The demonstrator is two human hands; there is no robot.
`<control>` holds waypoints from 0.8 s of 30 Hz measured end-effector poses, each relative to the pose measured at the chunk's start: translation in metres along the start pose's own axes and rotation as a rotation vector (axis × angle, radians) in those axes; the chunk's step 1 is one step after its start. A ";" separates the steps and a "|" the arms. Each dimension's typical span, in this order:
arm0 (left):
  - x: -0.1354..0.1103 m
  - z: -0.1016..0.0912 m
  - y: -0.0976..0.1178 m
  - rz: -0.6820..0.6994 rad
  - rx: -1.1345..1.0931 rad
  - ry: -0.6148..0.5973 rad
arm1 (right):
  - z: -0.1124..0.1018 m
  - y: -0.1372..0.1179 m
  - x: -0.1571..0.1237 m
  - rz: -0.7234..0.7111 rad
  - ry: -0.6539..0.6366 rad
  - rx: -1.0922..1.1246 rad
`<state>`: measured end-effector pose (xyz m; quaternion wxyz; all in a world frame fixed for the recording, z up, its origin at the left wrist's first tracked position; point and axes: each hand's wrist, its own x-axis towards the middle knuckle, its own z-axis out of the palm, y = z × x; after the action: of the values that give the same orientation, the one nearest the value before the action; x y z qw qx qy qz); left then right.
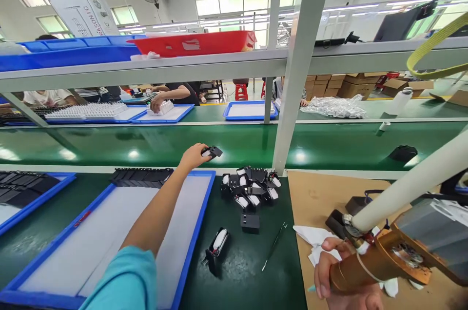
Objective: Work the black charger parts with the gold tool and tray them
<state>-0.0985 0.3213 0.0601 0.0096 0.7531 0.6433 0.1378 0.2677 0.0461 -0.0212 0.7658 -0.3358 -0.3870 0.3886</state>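
My left hand (pixel 193 158) is reached out over the back edge of the bench, closed on a small black plastic casing (pixel 214 152) with a white part in it. In my right hand (pixel 325 268), at the lower right, is a bronze-coloured cylindrical tool (pixel 353 272) with a small pale-blue tip. A heap of black casings with white parts (pixel 252 185) lies on the dark green bench, and a closed black box (pixel 250 222) sits just in front of it. Nearer to me are an opened casing (pixel 217 246) with wires showing and a thin metal pick (pixel 274 246).
A blue-rimmed tray (pixel 195 224) holds a row of black casings (pixel 142 177) at its far end. Behind the bench runs a green conveyor belt (pixel 164 142). A white post (pixel 292 71) and a thick pale pole (pixel 413 181) stand in the way. Co-workers sit across the belt.
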 end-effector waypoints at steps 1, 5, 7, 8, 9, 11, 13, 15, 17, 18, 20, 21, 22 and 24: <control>-0.019 -0.013 0.005 0.001 -0.009 0.026 | 0.001 -0.003 -0.001 0.029 -0.027 0.037; -0.126 -0.054 0.044 0.077 -0.182 0.081 | 0.011 -0.024 -0.001 0.090 -0.121 0.104; -0.184 -0.057 0.074 0.133 -0.319 0.012 | 0.018 -0.034 0.000 0.074 -0.091 0.120; -0.210 -0.053 0.089 0.149 -0.365 -0.026 | 0.022 -0.037 0.000 0.068 -0.082 0.130; -0.231 -0.045 0.104 0.160 -0.404 -0.067 | 0.025 -0.040 0.000 0.047 -0.088 0.144; -0.265 -0.021 0.129 0.151 -0.460 -0.144 | 0.028 -0.041 0.001 0.023 -0.096 0.162; -0.286 0.009 0.146 0.097 -0.477 -0.195 | 0.029 -0.040 0.001 0.006 -0.102 0.178; -0.297 0.035 0.154 0.025 -0.478 -0.202 | 0.028 -0.040 0.000 0.007 -0.108 0.180; -0.300 0.051 0.156 -0.013 -0.531 -0.183 | 0.027 -0.042 -0.001 0.006 -0.118 0.173; -0.300 0.055 0.155 -0.009 -0.587 -0.176 | 0.027 -0.042 -0.002 0.003 -0.125 0.170; -0.294 0.057 0.151 0.037 -0.734 -0.203 | 0.027 -0.044 -0.003 -0.013 -0.139 0.171; -0.290 0.057 0.148 0.074 -0.813 -0.257 | 0.027 -0.044 -0.003 -0.019 -0.147 0.173; -0.284 0.056 0.145 0.115 -0.891 -0.331 | 0.027 -0.045 -0.004 -0.023 -0.152 0.176; -0.272 0.056 0.140 0.194 -1.039 -0.508 | 0.028 -0.045 -0.005 -0.026 -0.156 0.178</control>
<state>0.0122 0.0420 -0.0202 0.5187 0.7144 0.3972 0.2507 0.2570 0.0270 0.0271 0.7650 -0.2302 -0.4137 0.4365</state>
